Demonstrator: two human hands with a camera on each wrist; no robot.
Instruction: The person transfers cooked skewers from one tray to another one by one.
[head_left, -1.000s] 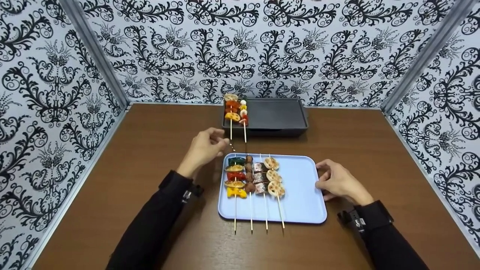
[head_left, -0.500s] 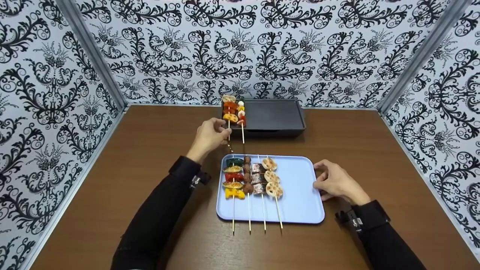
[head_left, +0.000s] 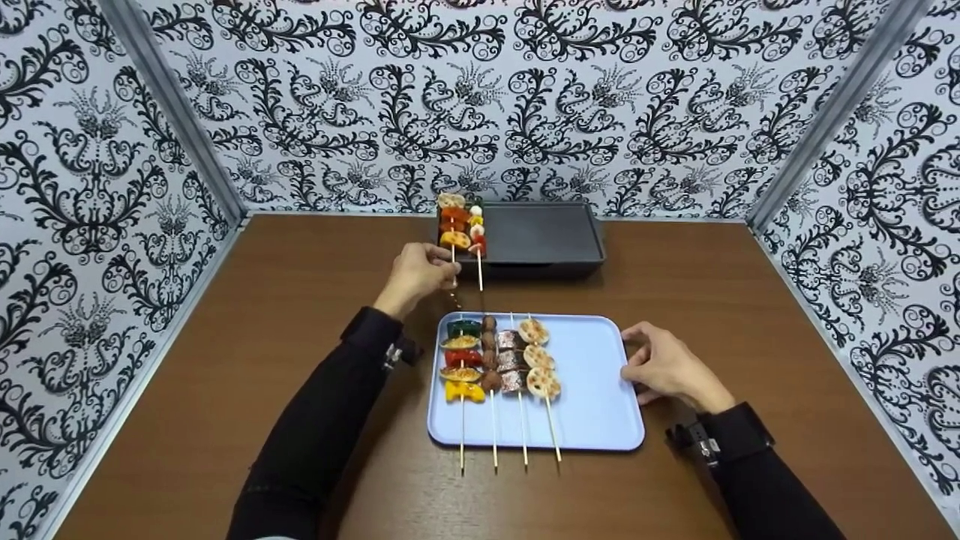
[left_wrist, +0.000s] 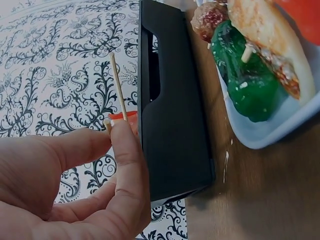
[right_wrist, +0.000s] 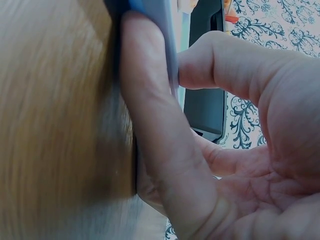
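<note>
Here, pinching with the left hand (head_left: 418,276) a colourful skewer (head_left: 453,217) by its bare stick (head_left: 453,253), at the left end of a dark griddle (head_left: 541,229), just beside a second skewer (head_left: 478,230). Gripping with the right hand (head_left: 666,367) the right edge of a pale blue tray (head_left: 589,375) bearing four more skewers (head_left: 490,360) side by side.

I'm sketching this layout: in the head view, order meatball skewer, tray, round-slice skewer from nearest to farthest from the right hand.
1. Tray: gripped by the right hand.
2. Round-slice skewer: rightmost on tray.
3. Meatball skewer: farther left.
</note>
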